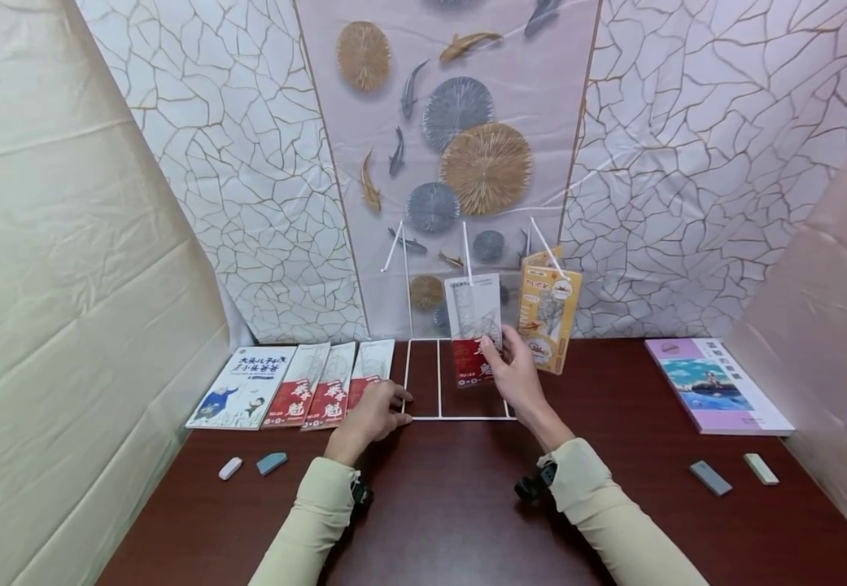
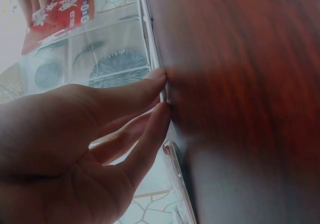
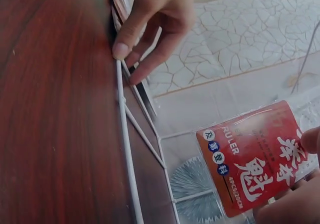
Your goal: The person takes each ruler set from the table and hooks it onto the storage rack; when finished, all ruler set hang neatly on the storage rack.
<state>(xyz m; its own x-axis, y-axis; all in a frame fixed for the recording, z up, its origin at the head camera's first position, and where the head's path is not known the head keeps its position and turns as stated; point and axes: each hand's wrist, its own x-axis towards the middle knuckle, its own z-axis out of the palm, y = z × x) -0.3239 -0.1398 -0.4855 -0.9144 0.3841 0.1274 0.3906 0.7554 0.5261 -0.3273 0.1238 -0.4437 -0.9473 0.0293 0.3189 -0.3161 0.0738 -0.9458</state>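
Note:
My right hand point(image 1: 521, 378) pinches a red and clear ruler set packet point(image 1: 470, 358), thumb in front and fingers behind. The packet stands upright at the middle hook point(image 1: 466, 244) of a white wire display rack point(image 1: 460, 418), its top overlapping the hook's tip in the head view. "RULER" print shows on its red lower part point(image 3: 245, 164) in the right wrist view. Down at the rack's front left corner, my left hand point(image 1: 373, 413) pinches the base wire between thumb and fingers. Yellow packets point(image 1: 551, 317) hang from the right hook; the left hook point(image 1: 394, 247) carries nothing.
Three similar ruler packets point(image 1: 331, 387) lie left of the rack, beside a white picture book point(image 1: 242, 389). A pink and white book point(image 1: 716, 387) lies far right. Small eraser-like blocks sit nearer: white point(image 1: 230, 468), blue point(image 1: 272, 463), grey point(image 1: 710, 478) and pale green point(image 1: 761, 469).

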